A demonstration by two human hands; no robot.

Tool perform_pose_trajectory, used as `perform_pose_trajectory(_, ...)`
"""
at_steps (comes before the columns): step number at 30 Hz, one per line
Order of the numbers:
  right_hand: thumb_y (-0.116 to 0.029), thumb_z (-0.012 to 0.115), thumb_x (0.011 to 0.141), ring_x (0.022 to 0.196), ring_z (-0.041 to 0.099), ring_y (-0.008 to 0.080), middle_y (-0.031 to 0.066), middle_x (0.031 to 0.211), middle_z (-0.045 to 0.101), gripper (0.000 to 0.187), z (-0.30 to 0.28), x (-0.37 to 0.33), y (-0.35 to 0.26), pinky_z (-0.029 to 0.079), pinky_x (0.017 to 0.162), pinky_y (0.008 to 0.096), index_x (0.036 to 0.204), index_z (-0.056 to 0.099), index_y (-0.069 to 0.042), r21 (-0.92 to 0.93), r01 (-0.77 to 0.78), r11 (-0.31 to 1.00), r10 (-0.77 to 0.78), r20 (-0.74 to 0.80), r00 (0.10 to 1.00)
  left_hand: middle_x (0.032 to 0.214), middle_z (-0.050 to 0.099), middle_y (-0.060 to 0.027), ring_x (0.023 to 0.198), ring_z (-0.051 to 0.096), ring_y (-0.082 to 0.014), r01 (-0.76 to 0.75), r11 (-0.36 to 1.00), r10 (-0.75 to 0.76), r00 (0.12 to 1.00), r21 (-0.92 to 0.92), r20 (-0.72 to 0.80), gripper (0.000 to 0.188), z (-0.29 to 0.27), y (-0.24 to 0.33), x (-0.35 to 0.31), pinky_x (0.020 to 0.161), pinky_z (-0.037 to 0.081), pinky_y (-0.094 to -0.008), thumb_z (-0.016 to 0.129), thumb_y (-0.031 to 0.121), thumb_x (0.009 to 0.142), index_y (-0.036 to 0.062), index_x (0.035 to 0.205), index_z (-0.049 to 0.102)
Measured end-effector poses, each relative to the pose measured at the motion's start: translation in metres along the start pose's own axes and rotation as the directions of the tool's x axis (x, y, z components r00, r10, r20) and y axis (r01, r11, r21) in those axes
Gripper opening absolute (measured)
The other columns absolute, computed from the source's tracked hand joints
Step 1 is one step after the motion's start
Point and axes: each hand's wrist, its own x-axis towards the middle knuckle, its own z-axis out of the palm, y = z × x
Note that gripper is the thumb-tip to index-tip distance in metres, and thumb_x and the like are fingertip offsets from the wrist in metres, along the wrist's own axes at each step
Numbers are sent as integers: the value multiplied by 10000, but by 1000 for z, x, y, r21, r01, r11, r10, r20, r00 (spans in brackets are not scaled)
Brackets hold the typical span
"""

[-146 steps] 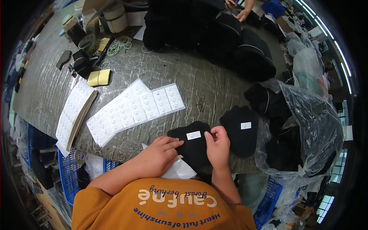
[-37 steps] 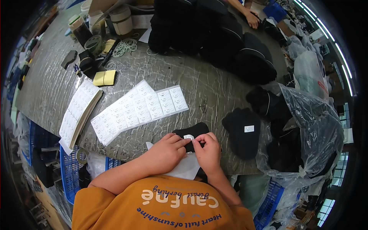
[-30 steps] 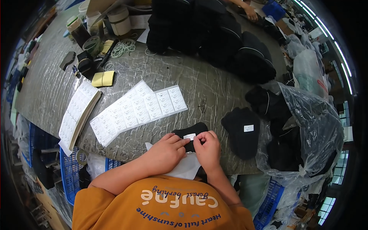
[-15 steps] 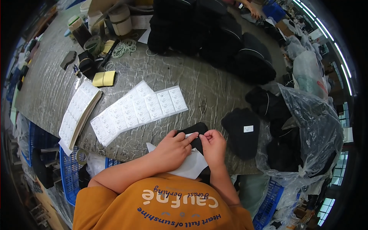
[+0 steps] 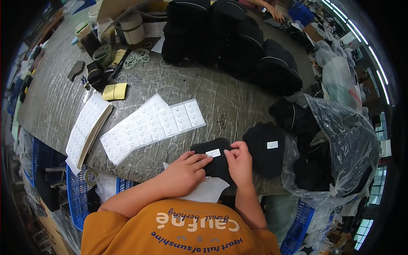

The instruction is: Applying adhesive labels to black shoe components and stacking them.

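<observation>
In front of me a flat black fabric piece with rounded edges lies at the table's near edge, a small white label on its upper part. My left hand rests on its left side, fingers stretched out flat, fingertips by the label. At the piece's right edge, my right hand pinches with thumb and forefinger. A white backing sheet lies under my left hand and wrist. To the right lies a second black fabric piece bearing a similar white label.
Sheets of white labels and a thick label stack lie left. Banded black bundles are piled at the back. A clear plastic bag stands right, a blue basket below left. Another person's hand shows far off.
My left hand has drawn back left and down from the label, uncovering it. The right hand stays near the piece's right edge. The view has shifted slightly.
</observation>
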Motion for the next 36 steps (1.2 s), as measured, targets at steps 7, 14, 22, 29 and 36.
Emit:
perform_pose_trajectory(7, -91, 725, 784, 729, 604, 262, 118, 863, 599, 150, 7, -4, 1, 487, 668, 354, 887, 632, -33, -291, 138, 947, -135, 28, 990, 1339, 529, -221, 1233, 489, -354, -12, 995, 11, 1000, 99, 14, 205, 9, -2, 1, 1070, 346, -474, 580, 166, 827, -30, 783, 623)
perform_pose_trajectory(14, -87, 742, 747, 871, 594, 323, 143, 942, 568, 138, 12, -7, 10, 484, 774, 371, 809, 640, -18, -233, 248, 940, -249, 24, 968, 1333, 531, -225, 1232, 493, -355, -16, 996, 15, 1000, 91, 15, 197, 12, -2, 1, 1074, 348, -478, 576, 154, 818, -34, 783, 621)
perform_pose_trajectory(22, -82, 733, 753, 901, 590, 333, 152, 970, 567, 134, 13, -8, 1, 478, 804, 387, 809, 634, -11, -278, 214, 937, -215, 27, 976, 1323, 539, -226, 1231, 497, -351, -9, 996, 8, 1000, 86, 13, 191, 13, -3, 1, 1074, 347, -481, 564, 140, 822, -39, 810, 630)
perform_pose_trajectory(29, -98, 715, 768, 913, 591, 354, 159, 963, 577, 124, 18, -5, 7, 479, 807, 396, 794, 620, -23, -267, 206, 941, -220, -20, 975, 1318, 543, -227, 1230, 500, -349, -11, 995, 10, 1000, 94, 5, 194, 13, -1, 2, 1071, 354, -476, 565, 143, 821, -39, 814, 633)
perform_pose_trajectory(36, -91, 712, 766, 853, 597, 359, 150, 950, 581, 125, 22, -5, 5, 490, 764, 422, 777, 610, -20, -326, 185, 927, -208, -39, 977, 1312, 547, -232, 1180, 526, -341, -22, 990, 24, 1000, 141, -9, 187, 15, -2, 4, 1058, 365, -463, 557, 137, 821, -38, 815, 622)
